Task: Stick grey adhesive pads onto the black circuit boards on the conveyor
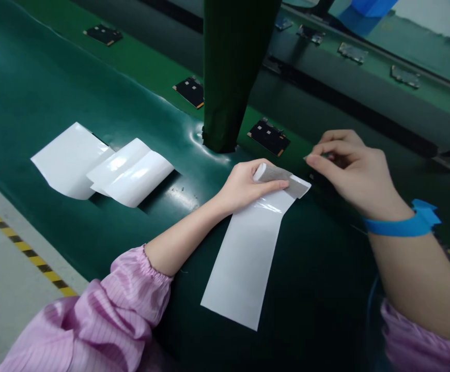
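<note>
My left hand [244,186] is closed around the curled upper end of a strip of white backing paper [244,263], thumb on top. A grey patterned band shows on the curl, and the strip's long tail hangs toward me. To its right, my right hand [356,170] is raised above the green surface with thumb and forefinger pinched together. A small thing seems to poke out at those fingertips, too small to name. Nearest to both hands is a dark circuit board [268,136] lying just beyond them.
Curled sheets of white glossy paper [132,173] lie on the green mat [151,119] at left. A green-covered post [232,72] rises behind my left hand. More circuit boards [103,34] lie along the green line. A blue wristband [399,225] circles my right wrist.
</note>
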A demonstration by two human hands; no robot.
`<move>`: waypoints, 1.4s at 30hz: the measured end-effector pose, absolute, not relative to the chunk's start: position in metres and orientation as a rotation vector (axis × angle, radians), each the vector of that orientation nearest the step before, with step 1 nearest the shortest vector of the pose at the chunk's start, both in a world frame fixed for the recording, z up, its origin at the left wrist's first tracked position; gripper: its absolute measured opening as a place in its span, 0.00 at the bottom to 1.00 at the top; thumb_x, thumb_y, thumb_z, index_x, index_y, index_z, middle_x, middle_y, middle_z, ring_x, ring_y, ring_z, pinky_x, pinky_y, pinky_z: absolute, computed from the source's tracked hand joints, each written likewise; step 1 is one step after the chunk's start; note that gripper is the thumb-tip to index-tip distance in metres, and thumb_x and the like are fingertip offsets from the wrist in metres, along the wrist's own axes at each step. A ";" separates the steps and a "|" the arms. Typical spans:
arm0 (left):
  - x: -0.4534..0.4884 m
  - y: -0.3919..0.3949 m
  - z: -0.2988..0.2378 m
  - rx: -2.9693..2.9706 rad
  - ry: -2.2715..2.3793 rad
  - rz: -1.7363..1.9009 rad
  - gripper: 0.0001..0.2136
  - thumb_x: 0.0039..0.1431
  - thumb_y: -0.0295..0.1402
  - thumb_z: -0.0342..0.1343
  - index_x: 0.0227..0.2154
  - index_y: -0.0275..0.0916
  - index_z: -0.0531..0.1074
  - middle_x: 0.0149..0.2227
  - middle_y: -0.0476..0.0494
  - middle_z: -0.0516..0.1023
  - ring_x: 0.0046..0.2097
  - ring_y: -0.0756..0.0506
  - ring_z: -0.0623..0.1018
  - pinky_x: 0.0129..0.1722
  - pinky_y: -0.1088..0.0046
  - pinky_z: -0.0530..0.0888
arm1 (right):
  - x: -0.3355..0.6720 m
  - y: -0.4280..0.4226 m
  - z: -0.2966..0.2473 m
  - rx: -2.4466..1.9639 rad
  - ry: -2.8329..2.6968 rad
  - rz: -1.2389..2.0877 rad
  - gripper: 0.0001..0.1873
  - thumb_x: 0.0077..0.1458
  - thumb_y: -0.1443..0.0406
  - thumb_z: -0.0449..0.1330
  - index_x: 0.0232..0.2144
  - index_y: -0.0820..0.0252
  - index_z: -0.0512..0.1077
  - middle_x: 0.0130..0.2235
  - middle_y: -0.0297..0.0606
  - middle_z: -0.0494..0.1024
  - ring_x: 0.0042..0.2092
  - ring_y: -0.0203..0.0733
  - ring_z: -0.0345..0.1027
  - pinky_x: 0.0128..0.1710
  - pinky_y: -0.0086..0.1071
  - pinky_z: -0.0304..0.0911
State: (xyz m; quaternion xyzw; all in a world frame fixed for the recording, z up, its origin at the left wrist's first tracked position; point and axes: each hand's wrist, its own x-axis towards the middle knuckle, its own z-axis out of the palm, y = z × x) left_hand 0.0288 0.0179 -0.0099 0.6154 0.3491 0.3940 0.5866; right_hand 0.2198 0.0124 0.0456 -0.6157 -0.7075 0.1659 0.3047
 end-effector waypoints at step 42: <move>0.027 0.015 -0.008 1.474 0.822 0.916 0.12 0.48 0.39 0.64 0.30 0.36 0.75 0.30 0.47 0.78 0.33 0.48 0.75 0.30 0.74 0.68 | 0.209 -0.018 0.032 -1.540 -1.953 0.250 0.09 0.54 0.55 0.60 0.28 0.49 0.75 0.45 0.39 0.72 0.51 0.56 0.66 0.47 0.52 0.60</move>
